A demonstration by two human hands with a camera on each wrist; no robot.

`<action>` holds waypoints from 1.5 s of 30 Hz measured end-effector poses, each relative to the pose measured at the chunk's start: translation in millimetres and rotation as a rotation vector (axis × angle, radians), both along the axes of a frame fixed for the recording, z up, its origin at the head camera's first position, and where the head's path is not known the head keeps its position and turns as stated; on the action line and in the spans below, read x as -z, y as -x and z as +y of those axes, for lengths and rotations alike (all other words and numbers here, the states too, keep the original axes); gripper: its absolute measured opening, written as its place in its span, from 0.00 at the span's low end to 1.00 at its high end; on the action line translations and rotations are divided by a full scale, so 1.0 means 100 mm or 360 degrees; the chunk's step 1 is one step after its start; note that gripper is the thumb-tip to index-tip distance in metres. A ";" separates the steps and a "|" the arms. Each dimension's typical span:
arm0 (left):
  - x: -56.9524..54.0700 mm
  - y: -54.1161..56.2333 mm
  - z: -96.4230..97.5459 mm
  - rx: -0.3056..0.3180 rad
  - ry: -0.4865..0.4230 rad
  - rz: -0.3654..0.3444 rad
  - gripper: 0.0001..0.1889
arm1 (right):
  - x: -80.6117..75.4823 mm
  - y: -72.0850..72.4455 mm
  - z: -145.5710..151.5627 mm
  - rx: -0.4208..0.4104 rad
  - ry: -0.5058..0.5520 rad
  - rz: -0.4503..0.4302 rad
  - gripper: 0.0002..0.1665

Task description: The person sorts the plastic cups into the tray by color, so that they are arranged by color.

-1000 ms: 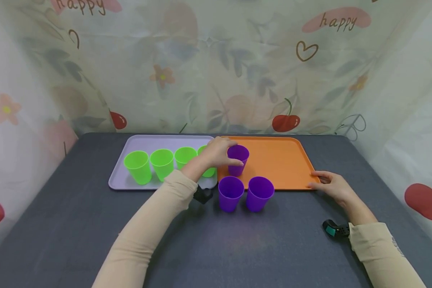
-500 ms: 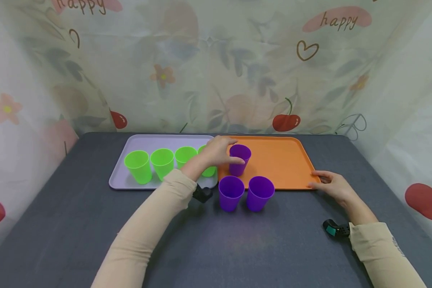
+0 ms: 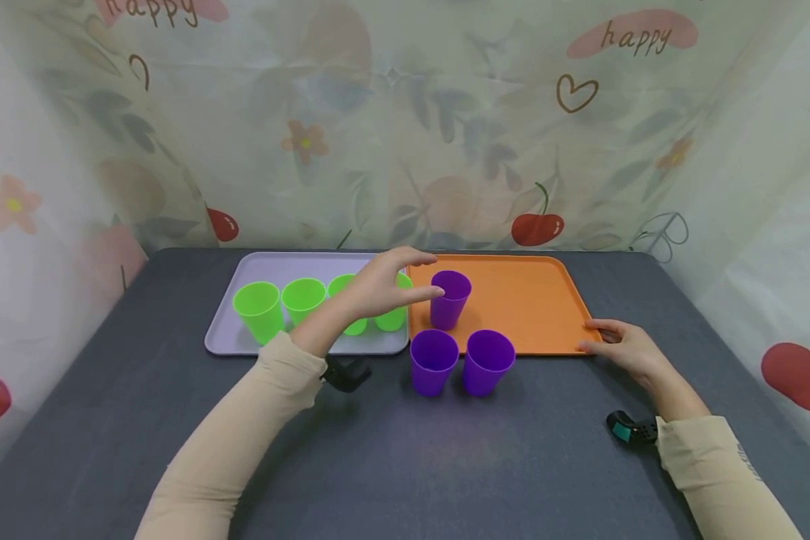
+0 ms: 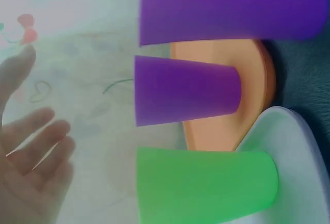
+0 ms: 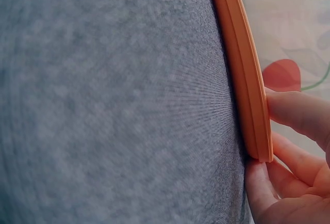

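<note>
My left hand [image 3: 381,289] is apart from the cups, thumb and fingers spread, above the right-hand green cups. Just right of its thumb stands a purple cup [image 3: 451,307], upright at the left end of the orange tray [image 3: 513,300]. In the left wrist view the hand [image 4: 36,157] holds nothing, and that purple cup [image 4: 185,91] is away from it. My right hand [image 3: 628,352] grips the tray's front right corner. The right wrist view shows its thumb and fingers against the orange rim [image 5: 242,64].
Two purple cups [image 3: 433,361] stand on the dark table [image 3: 405,465] in front of the orange tray. Several green cups [image 3: 259,311] stand in a row on the lilac tray [image 3: 297,264] at the left, which adjoins the orange one. A patterned curtain [image 3: 391,112] hangs behind.
My left hand has let go of the purple cup and drawn back to the left, fingers spreading. The cup now stands slightly farther right. My right hand stays on the tray corner.
</note>
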State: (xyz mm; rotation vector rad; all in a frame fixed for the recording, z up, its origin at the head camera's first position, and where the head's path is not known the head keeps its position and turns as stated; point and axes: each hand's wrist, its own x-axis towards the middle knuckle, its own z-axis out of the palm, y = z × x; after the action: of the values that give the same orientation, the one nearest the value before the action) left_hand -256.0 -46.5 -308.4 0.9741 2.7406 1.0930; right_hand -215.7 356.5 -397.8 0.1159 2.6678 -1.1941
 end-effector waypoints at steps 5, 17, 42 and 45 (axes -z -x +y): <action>0.10 -0.14 -0.10 0.0192 -0.0067 -0.0099 0.28 | -0.01 -0.01 0.01 -0.0008 0.0010 0.0007 0.43; 0.44 -0.34 -0.18 0.0426 -0.0066 -0.0210 0.33 | -0.01 -0.01 0.00 -0.0013 0.0002 -0.0009 0.44; 0.57 -0.34 -0.13 0.0413 -0.0065 -0.0245 0.35 | 0.00 0.00 0.01 -0.0014 0.0003 -0.0019 0.43; 0.57 -0.35 -0.13 0.0410 -0.0074 -0.0240 0.35 | 0.00 0.00 0.00 -0.0014 0.0003 -0.0021 0.44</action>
State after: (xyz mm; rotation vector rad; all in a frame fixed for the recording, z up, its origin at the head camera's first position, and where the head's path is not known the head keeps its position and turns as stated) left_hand -221.3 -59.8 -365.6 1.1593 2.4007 1.1377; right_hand -215.7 357.0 -397.3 0.1117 2.6533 -1.1888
